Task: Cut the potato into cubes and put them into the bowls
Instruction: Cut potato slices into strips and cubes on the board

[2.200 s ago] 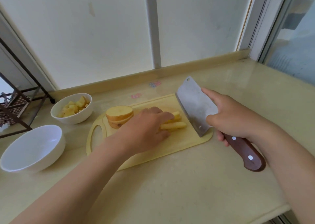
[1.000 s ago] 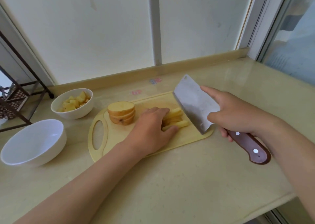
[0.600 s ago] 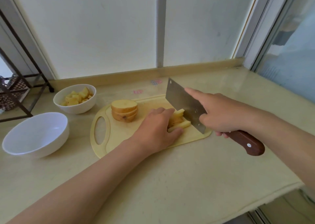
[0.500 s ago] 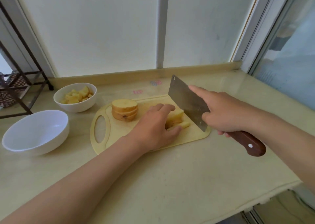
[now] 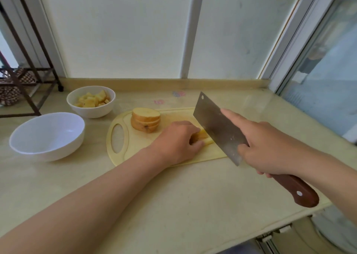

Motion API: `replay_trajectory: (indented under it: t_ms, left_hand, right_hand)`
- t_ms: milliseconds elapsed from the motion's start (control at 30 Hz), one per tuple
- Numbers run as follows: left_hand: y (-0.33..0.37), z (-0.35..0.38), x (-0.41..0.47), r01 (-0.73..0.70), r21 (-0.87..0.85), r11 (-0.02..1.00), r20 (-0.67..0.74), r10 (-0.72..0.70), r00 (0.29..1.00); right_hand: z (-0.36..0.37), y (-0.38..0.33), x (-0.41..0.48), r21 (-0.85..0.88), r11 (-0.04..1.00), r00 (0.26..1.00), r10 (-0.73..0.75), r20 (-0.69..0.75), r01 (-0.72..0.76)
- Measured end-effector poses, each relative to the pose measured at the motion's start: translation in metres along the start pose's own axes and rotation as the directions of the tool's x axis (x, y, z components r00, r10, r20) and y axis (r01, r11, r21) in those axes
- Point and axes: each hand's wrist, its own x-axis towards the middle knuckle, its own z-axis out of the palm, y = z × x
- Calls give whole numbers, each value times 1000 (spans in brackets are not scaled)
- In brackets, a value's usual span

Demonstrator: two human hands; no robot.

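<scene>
The left hand (image 5: 178, 140) presses its fingers together on the pale yellow potato sticks (image 5: 202, 137) so they cannot slide on the light yellow plastic cutting board (image 5: 135, 149). The right hand (image 5: 270, 147) wraps the brown-handled steel cleaver (image 5: 218, 126), forefinger along the blade, probably for control. The uncut potato slices (image 5: 145, 119) wait on the board; cubes fill the far small white bowl (image 5: 91, 108).

The left hand (image 5: 178, 140) covers most of the potato sticks (image 5: 202, 137); only their ends show beside the cleaver (image 5: 218, 127). The blade hides where its edge meets the sticks and the board (image 5: 135, 149) behind it. The right hand (image 5: 270, 147) wraps the handle's front. A rack (image 5: 23, 79) left of the board runs past the frame's edge, its contents blurred.
</scene>
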Motion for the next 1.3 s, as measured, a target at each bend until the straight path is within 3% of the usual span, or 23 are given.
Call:
replay_trajectory:
  t_ms: [200,367,600,733,967,1300]
  left_hand:
    - [-4,5,3,-26,10,1000,-4,26,1000]
    - [-4,3,-1,-41,-7,999,2,41,999]
    - [-12,-8,-7,-20,-30,999,-18,19,1000]
    - [-14,-7,-8,-49,-29,998,-11,49,999]
    - [-14,-5,-9,-68,-75,995,-56,64,996]
    - [-14,-5,-6,-98,-65,993,-76,93,993]
  right_hand:
    - [6,-15,17,2,999,997,44,62,-45]
    - [9,-27,60,33,999,1000,17,5,-17]
    - [33,-14,37,142,989,963,-2,-268,42]
    - [29,-8,21,185,981,943,7,-334,58]
    - [25,-10,2,191,980,971,-3,-240,51]
    - [20,-13,6,31,999,998,-17,-66,19]
